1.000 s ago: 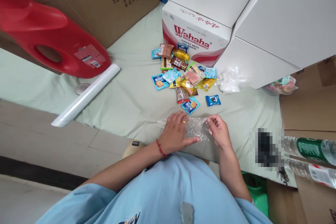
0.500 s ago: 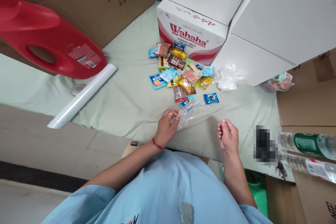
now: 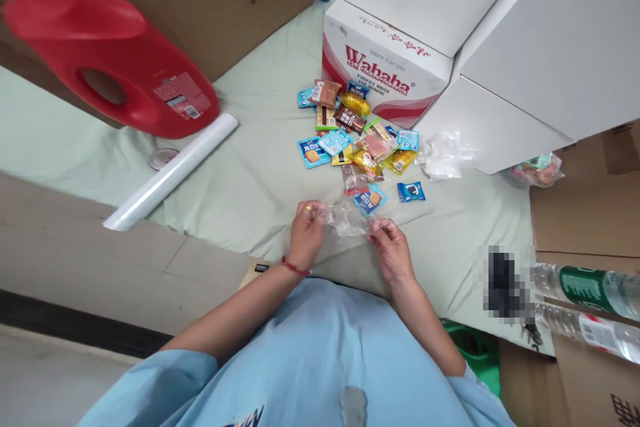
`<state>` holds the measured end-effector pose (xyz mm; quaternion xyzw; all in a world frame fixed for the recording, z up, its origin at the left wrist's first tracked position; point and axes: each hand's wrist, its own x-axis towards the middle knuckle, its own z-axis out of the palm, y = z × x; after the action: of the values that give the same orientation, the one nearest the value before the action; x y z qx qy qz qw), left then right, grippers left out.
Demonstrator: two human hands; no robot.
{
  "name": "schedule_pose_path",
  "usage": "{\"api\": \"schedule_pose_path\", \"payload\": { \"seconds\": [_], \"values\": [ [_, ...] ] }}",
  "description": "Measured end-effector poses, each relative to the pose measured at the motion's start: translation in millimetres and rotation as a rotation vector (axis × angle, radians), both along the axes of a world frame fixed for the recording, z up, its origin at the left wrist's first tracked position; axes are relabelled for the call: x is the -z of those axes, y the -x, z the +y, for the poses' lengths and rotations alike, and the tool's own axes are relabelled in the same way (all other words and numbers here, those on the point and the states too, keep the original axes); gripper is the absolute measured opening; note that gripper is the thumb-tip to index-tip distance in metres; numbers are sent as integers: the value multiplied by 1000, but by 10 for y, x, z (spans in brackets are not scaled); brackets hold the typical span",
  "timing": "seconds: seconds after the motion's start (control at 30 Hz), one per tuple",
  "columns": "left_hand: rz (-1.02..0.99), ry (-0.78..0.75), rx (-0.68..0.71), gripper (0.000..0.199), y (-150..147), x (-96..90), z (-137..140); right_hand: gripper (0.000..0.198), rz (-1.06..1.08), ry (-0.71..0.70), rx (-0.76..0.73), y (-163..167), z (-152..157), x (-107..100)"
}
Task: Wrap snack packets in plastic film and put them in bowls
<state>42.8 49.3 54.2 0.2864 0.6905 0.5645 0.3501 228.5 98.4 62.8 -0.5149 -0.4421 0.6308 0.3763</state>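
Note:
A clear plastic bag (image 3: 346, 220) is stretched between my two hands, close in front of my body. My left hand (image 3: 307, 235), with a ring and a red bracelet, pinches the bag's left side. At its right edge, my right hand (image 3: 393, 250) has thumb and fingers closed on the plastic. Just beyond the bag lies a light-blue snack packet (image 3: 370, 199), partly behind the film. A dark-blue snack packet (image 3: 411, 192) rests apart to the right. Farther back is a heap of small wrapped snacks (image 3: 350, 140) in blue, yellow and brown.
Crumpled clear bags (image 3: 447, 155) lie right of the heap, before a Wahaha carton (image 3: 385, 73). Leftward are a white roll (image 3: 173, 173) and a large red jug (image 3: 165, 90). Plastic bottles (image 3: 585, 287) lie at the right by a blurred dark patch. A filled bag (image 3: 537, 170) sits beside the white cabinet.
My right hand has moved left and taken hold of the clear bag's right edge. The bag is now spread between both hands. The whole view has shifted slightly.

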Motion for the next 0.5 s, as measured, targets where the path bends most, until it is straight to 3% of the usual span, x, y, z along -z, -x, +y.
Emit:
{"api": "schedule_pose_path", "payload": {
  "seconds": [0.17, 0.27, 0.4, 0.5],
  "values": [
    [-570, 22, -141, 27, 305, 16, 53, 31, 150, 59, 21, -161, 47, -71],
    [-653, 38, -78, 27, 459, -8, 61, 30, 234, 146, 71, -245, 62, -83],
    [-679, 94, 125, 29, 711, -43, 84, 30, 264, 269, 44, -379, 98, -84],
    [-671, 126, 132, 27, 870, -92, 104, 32, 227, 310, 25, -430, 131, -68]
  ]
}}
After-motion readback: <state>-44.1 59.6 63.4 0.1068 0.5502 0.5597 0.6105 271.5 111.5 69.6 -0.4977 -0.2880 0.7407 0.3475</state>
